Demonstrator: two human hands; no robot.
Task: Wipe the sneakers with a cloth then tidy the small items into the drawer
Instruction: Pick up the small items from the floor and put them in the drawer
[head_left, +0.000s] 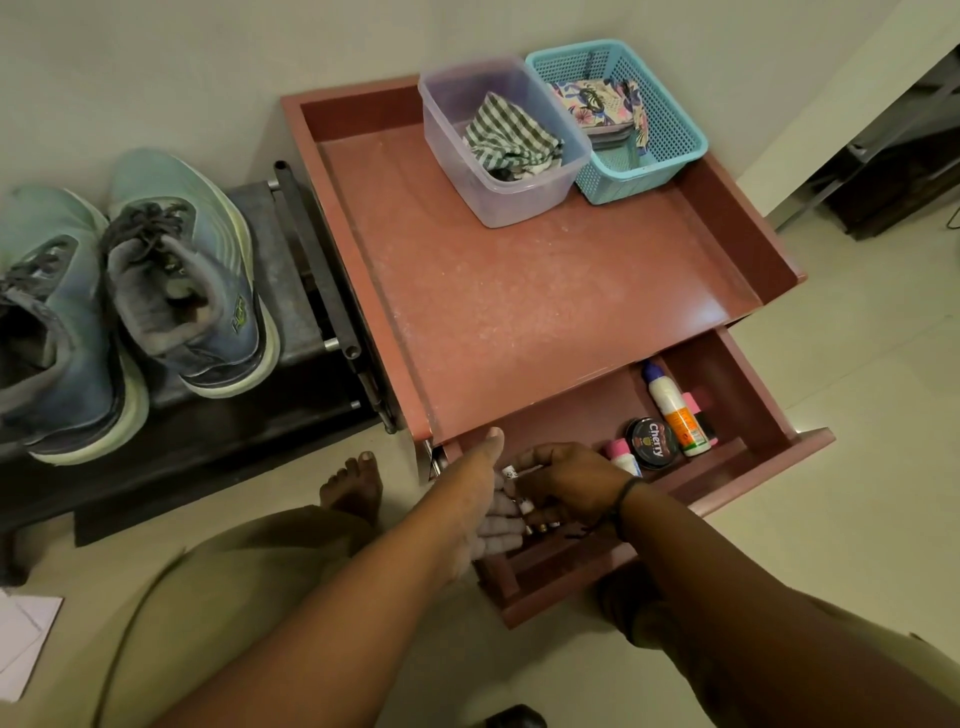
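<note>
Red drawer (737, 410): standing open, taking items.
Left hand (480, 499): fingers straight, steadying.
Right hand (561, 486): curling round small tubes (511, 474), placing them.

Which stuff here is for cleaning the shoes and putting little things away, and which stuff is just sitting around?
For the job:
- pair of teal and grey sneakers
- green checked cloth in the clear plastic tub
- open reddish wooden drawer
- round black polish tin
- white bottle with orange label
- small white items between both hands

Just lying about:
- turquoise plastic basket
- white paper on the floor
</note>
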